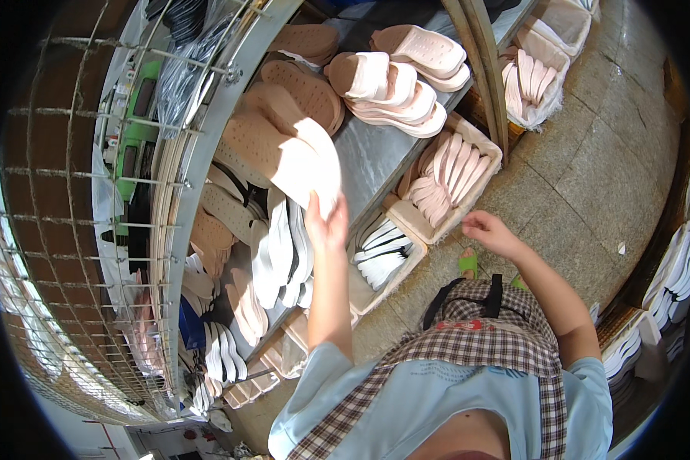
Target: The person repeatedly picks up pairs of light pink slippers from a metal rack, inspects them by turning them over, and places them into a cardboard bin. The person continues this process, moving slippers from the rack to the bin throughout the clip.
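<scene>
My left hand grips a pair of beige shoe insoles by one end, with the thumb on top. They are raised over the grey worktable and catch bright light. Under and beside them lie stacks of perforated tan insoles. White insoles stand in a bunch close to my left wrist. My right hand hangs in the air to the right of the bins, its fingers loosely bent and apart, with nothing seen in them.
Pale pink insoles are piled on the far part of the table. Along its edge stand a bin of pink insoles and another of white ones. A wire mesh rack rises at left; more shelves line the right.
</scene>
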`<state>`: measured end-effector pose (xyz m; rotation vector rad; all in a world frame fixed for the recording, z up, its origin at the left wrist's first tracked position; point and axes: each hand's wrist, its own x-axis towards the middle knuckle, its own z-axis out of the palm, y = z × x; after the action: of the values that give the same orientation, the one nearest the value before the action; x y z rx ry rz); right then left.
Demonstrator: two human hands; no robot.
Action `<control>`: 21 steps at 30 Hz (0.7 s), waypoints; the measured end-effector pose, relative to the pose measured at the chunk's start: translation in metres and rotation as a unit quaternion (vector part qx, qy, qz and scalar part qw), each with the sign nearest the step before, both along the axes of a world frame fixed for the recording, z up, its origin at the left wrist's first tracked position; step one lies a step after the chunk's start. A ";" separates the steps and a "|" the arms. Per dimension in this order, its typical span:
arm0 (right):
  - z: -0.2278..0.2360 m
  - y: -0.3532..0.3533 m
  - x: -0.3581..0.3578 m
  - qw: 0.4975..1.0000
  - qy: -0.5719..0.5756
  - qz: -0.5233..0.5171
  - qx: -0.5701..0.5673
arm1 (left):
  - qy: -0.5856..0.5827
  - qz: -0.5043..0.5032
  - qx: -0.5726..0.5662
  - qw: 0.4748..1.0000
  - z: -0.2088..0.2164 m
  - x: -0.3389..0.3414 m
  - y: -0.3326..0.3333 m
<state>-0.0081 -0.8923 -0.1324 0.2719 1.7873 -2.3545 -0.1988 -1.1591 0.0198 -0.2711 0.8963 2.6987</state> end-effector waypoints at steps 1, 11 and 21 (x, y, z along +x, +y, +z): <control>0.013 -0.005 -0.004 0.999 0.026 0.010 -0.036 | 0.000 -0.029 -0.023 0.999 -0.001 0.028 -0.010; 0.121 -0.031 0.033 0.909 0.191 -0.110 -0.354 | 0.110 -0.390 -0.190 0.894 0.005 0.176 0.055; 0.127 0.001 0.088 0.829 0.024 -0.220 -0.514 | -0.008 -0.417 -0.182 0.890 -0.025 0.147 0.153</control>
<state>0.0801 -0.8914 -0.0057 0.4723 0.2392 -3.2382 -0.0516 -1.0059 -0.0050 0.0305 1.1718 1.7301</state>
